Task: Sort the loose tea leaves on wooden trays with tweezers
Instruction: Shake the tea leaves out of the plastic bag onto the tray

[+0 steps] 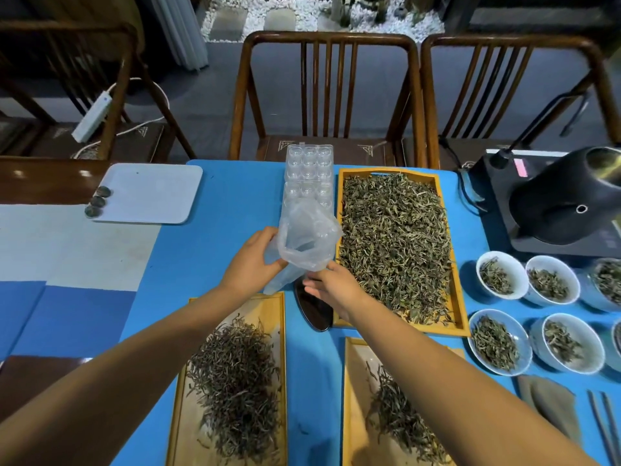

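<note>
A: Well, start big: the blue tabletop (pixel 218 237) carries the large wooden tray (pixel 339 250) along its far right edge, heaped with mixed green leaves (pixel 396 243).

B: And at the near edge?

A: Two smaller trays. The near-left tray (pixel 268 301) holds dark thin leaves (pixel 235 381); the near-right tray (pixel 353 358) has a thinner pile (pixel 403 418).

B: The hands?

A: Both grip a clear plastic bag (pixel 307 240) over the middle of the tabletop. The left hand (pixel 250 264) is closed on its left rim; the right hand (pixel 331 287) pinches the lower right edge, other fingers loose.

B: Tweezers?

A: Probably the thin dark rods (pixel 601 422) at the near right corner, untouched.

B: Advice?

A: I'd spread the bag's mouth wide and keep it upright, clear of the trays, so nothing spills or mixes.
</note>
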